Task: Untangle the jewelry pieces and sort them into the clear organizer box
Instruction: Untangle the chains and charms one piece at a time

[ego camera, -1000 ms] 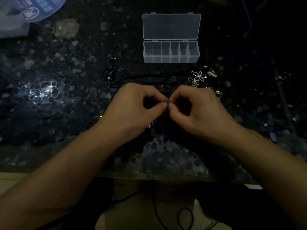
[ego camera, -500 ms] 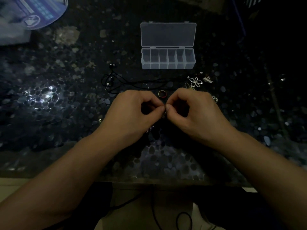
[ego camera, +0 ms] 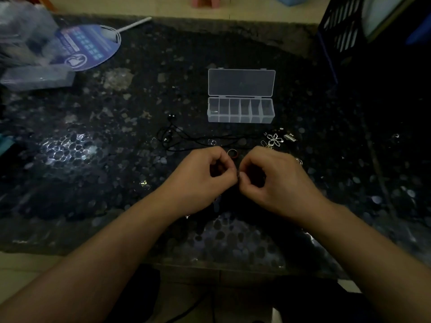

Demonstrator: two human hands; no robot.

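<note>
My left hand [ego camera: 200,180] and my right hand [ego camera: 275,183] meet at the fingertips over the dark table, both pinching one small dark jewelry piece [ego camera: 238,174] that is too small to make out. Just beyond them lies a ring [ego camera: 232,153]. A black cord necklace [ego camera: 186,137] lies stretched out on the table behind the hands. A silver flower pendant [ego camera: 275,139] and small silver bits [ego camera: 289,137] rest to the right. The clear organizer box [ego camera: 241,117] stands open further back, with a small item in its leftmost compartment.
A blue hand fan [ego camera: 88,46] and a clear plastic bag [ego camera: 28,57] lie at the back left. A dark crate [ego camera: 345,31] stands at the back right. A small silver piece [ego camera: 142,183] lies left of my left hand. The table's front edge [ego camera: 210,266] runs below my forearms.
The view has tilted up, so the box and jewelry sit lower in the frame and the far floor shows. Both hands stay pinched together on the small piece.
</note>
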